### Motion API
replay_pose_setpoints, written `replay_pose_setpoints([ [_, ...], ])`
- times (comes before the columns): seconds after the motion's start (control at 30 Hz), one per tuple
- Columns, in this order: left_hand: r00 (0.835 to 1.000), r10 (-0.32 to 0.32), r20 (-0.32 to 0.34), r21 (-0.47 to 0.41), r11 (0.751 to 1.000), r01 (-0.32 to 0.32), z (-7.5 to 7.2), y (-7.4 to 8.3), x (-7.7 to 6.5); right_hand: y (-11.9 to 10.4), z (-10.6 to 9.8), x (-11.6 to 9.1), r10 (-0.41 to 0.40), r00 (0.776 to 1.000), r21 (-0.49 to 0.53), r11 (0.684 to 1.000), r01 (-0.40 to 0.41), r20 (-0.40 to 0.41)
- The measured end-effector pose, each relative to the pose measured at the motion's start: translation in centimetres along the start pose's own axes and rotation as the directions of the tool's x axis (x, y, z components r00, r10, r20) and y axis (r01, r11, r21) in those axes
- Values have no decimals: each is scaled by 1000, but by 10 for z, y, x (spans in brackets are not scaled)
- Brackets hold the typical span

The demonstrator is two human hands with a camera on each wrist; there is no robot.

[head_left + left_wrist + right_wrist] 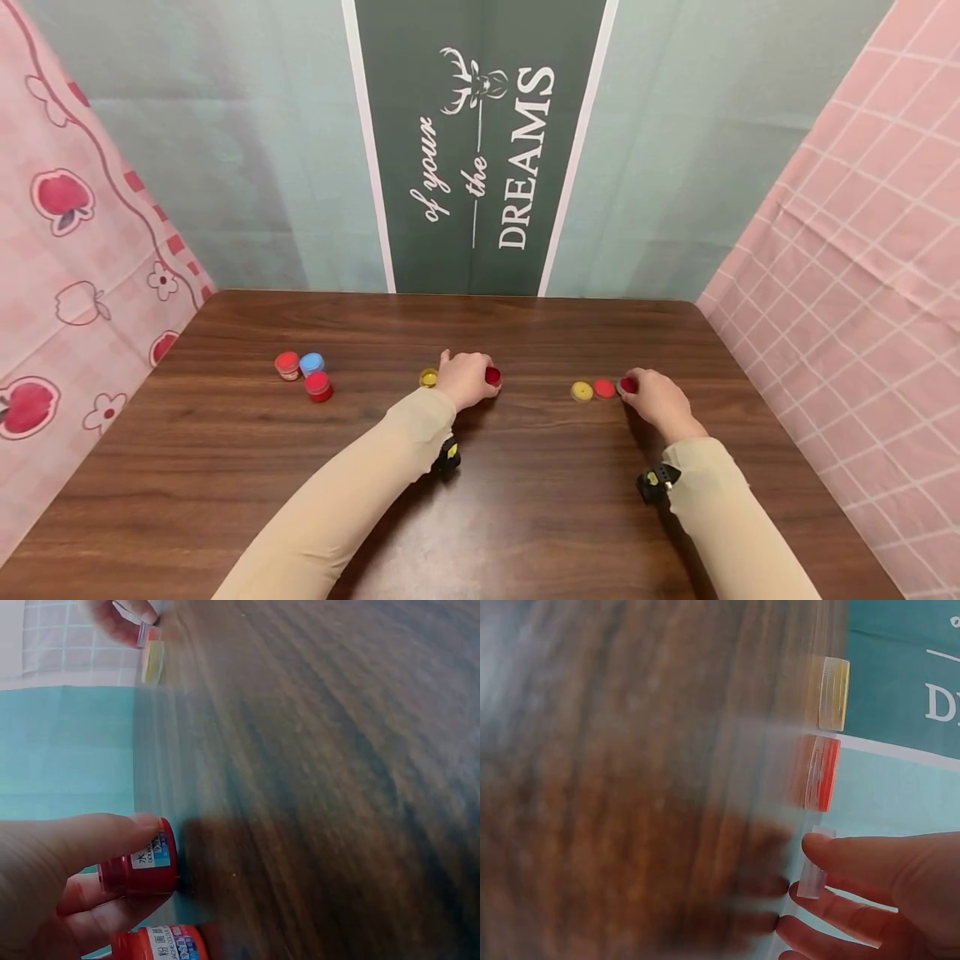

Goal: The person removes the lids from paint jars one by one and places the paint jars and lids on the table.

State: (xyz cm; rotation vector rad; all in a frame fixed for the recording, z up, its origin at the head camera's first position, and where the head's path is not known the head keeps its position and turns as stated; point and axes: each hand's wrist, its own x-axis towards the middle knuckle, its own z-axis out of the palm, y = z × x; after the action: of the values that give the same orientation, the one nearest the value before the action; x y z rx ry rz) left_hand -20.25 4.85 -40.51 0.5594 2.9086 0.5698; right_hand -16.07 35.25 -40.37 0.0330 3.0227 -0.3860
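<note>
My left hand (465, 381) grips a small dark red paint jar (492, 377) between thumb and fingers. The jar stands upright and lidless, its base at the tabletop, with a printed label in the left wrist view. Close beside it in that view is an orange-red paint jar (160, 943), hidden behind the hand in the head view. An open yellow paint jar (428, 377) shows left of that hand. With thumb and fingers, my right hand (663, 402) pinches a clear jar lid (815, 864), dark red inside, low over the table.
A yellow lid (582, 391) and a red lid (603, 388) lie in a row left of the right hand. At the left, a red jar (288, 365), a blue jar (312, 364) and another red jar (318, 386) cluster on the wooden table (525, 500). Cloth hangs behind and at both sides.
</note>
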Motion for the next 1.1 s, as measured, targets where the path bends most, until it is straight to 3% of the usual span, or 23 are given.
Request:
replay_pose_setpoints([
  [0.3, 999, 22, -38, 47, 999, -20, 4, -4, -3, -1, 2, -2, 24, 999, -29, 999, -23, 22],
  [0.53, 994, 70, -85, -12, 997, -71, -25, -23, -20, -4, 3, -3, 13, 1000, -17, 1000, -12, 20],
  [0.7, 967, 56, -248, -113, 990, -87, -60, -67, -39, -3, 4, -3, 7, 1000, -13, 1000, -7, 19],
  [0.83, 920, -14, -391, -187, 980, -65, -87, -116, -61, -1, 5, -2, -7, 1000, 1, 1000, 7, 13],
  [0.93, 892, -92, -443, -236, 972, -17, -102, -152, -81, -2, 5, -3, -31, 999, 28, 999, 31, 14],
  [1.0, 890, -144, -433, -262, 965, 29, -109, -173, -95, -5, 3, -4, -36, 999, 49, 998, 35, 10],
  [1.1, 911, -197, -362, -265, 959, 102, -112, -199, -112, -14, -1, -7, -36, 998, 77, 996, 40, -47],
])
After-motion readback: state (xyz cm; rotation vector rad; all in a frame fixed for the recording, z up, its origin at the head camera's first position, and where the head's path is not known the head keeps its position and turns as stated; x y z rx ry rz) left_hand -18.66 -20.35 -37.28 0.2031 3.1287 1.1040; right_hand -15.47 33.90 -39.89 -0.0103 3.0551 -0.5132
